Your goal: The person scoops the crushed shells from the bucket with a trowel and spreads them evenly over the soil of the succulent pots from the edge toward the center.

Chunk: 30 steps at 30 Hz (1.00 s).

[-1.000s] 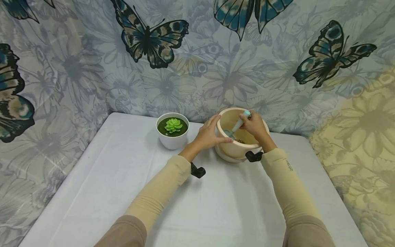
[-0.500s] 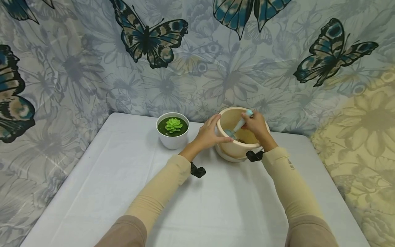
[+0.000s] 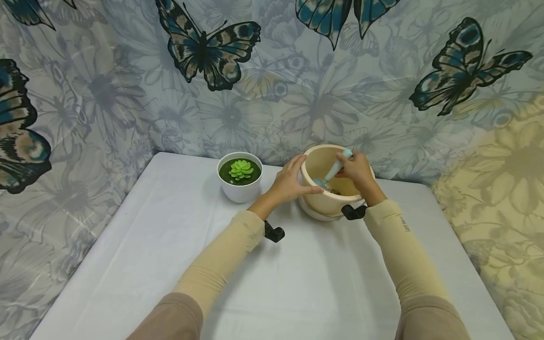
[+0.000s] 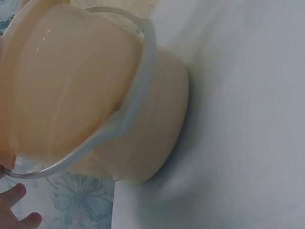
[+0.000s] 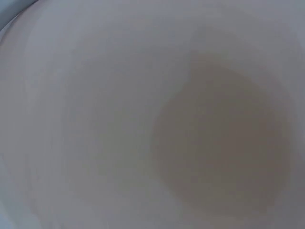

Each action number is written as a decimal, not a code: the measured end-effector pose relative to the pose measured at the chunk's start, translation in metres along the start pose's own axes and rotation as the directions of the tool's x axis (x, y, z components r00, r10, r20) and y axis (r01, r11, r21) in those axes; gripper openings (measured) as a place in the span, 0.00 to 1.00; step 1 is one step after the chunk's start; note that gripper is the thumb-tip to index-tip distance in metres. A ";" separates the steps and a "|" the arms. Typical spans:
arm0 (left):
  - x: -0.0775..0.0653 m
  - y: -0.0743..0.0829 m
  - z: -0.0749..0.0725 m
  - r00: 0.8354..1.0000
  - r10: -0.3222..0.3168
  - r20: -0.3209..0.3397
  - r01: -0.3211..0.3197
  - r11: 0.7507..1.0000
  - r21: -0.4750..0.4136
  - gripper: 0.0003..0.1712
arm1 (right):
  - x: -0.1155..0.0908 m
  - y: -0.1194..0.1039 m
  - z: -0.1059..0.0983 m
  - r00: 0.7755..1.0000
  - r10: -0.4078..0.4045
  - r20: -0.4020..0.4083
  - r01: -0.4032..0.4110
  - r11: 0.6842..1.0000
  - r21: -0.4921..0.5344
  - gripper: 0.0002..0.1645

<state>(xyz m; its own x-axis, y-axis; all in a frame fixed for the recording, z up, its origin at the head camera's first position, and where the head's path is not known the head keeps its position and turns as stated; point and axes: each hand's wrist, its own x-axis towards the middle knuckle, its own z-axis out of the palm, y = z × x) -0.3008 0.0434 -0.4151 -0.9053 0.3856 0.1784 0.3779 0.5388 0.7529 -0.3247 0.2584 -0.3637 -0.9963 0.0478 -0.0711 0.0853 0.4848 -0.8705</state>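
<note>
A cream bucket [image 3: 327,204] stands at the back of the table. My left hand [image 3: 290,183] holds its left rim, thumb along the front edge; some of its fingers [image 4: 14,194] show spread in the left wrist view. A pale handle [image 4: 136,90] hangs down the bucket's side there. My right hand [image 3: 357,170] grips a small light-blue trowel [image 3: 335,171] by its handle, the blade down inside the bucket. Small brownish bits [image 3: 334,191] lie near the blade. In the right wrist view the pale bucket wall [image 5: 109,105] fills the frame, blurred and shadowed.
Left of the bucket, a white pot [image 3: 240,191] with a green succulent [image 3: 241,169] stands close to my left hand. The white-covered table [image 3: 272,283] extends toward me. A butterfly-patterned cloth wall [image 3: 229,113] rises right behind the bucket.
My right hand and the trowel have shifted slightly right within the bucket. My left hand keeps its place on the rim. The head view has tilted a little.
</note>
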 end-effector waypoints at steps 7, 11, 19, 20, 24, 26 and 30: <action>0.000 0.000 -0.001 1.000 -0.005 -0.009 0.005 1.000 -0.010 0.63 | 0.000 -0.002 -0.001 1.000 0.019 0.003 -0.019 0.997 0.072 0.27; 0.000 0.001 0.003 1.000 -0.007 -0.004 0.007 1.000 -0.007 0.63 | -0.006 -0.001 -0.005 0.998 0.053 -0.037 -0.048 0.990 0.131 0.28; -0.002 0.001 0.008 1.000 -0.010 -0.004 0.010 1.000 0.001 0.63 | -0.016 -0.003 -0.010 0.987 0.128 -0.093 -0.101 0.962 0.253 0.30; -0.002 0.002 0.008 1.000 -0.008 -0.003 0.008 1.000 0.001 0.63 | -0.017 -0.003 -0.011 0.986 0.135 -0.099 -0.104 0.957 0.272 0.27; -0.002 0.003 0.005 1.000 -0.002 -0.013 0.002 1.000 0.006 0.64 | -0.020 -0.008 -0.015 0.985 0.139 -0.102 -0.094 0.930 0.356 0.18; -0.001 0.002 0.004 1.000 -0.001 -0.021 0.001 1.000 0.006 0.64 | -0.021 -0.010 -0.017 0.985 0.140 -0.098 -0.089 0.911 0.404 0.15; 0.000 0.000 0.001 1.000 -0.001 -0.022 0.001 1.000 0.011 0.64 | -0.021 -0.013 -0.021 0.984 0.149 -0.100 -0.083 0.871 0.485 0.13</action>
<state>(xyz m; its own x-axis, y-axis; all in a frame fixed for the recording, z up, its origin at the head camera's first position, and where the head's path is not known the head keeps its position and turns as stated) -0.3007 0.0445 -0.4154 -0.9097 0.3685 0.1914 0.3788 0.5477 0.7460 -0.3047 0.2689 -0.3405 -0.9667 0.2066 -0.1511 0.1533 -0.0054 -0.9882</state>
